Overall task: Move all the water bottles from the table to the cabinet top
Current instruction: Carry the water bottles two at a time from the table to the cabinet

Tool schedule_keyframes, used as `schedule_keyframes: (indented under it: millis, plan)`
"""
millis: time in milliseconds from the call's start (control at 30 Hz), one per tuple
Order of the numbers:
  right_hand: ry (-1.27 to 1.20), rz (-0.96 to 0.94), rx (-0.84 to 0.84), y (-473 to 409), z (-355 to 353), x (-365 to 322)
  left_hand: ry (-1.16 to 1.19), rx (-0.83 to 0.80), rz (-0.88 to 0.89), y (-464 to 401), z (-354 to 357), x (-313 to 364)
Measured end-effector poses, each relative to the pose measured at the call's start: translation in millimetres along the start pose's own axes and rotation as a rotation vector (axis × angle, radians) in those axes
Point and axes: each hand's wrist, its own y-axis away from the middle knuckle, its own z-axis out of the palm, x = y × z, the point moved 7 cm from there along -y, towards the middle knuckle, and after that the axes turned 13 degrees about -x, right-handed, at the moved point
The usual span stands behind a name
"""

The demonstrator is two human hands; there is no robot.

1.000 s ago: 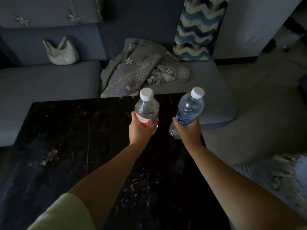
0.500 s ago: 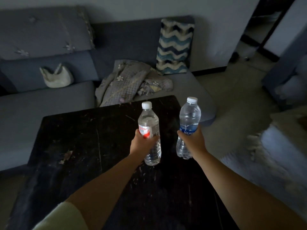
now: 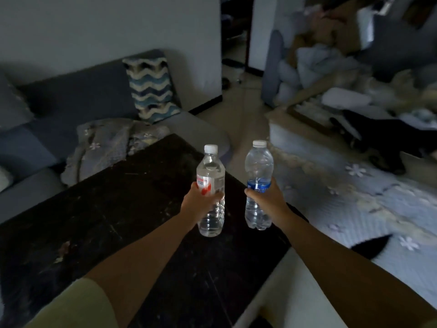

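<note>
Left hand [image 3: 201, 204] grip closed on red-label bottle [image 3: 211, 185], right hand [image 3: 269, 200] grip closed on blue "AQUA…" bottle [image 3: 259, 176]

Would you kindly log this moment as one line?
left hand: grips red-label bottle | right hand: grips blue-label bottle | both upright, lifted above table
</note>
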Motion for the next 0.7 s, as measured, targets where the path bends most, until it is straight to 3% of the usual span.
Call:
schedule_keyframes:
  millis: [267,433,700]
  plan:
    - [-0.093,0.047,0.281,121.9,-140.1,69.1,-0.207,-0.444,0.133,24.2,175.0,51.7]
    - [-0.196,0.203,0.518,230.8,-225.4,131.3,-0.284,-0.696,0.230,73.5,312.3,76.9]
    - [-0.251,0.327,0.761,414.2,-319.4,215.0,-0.435,-0.965,0.325,186.7,493.6,83.9]
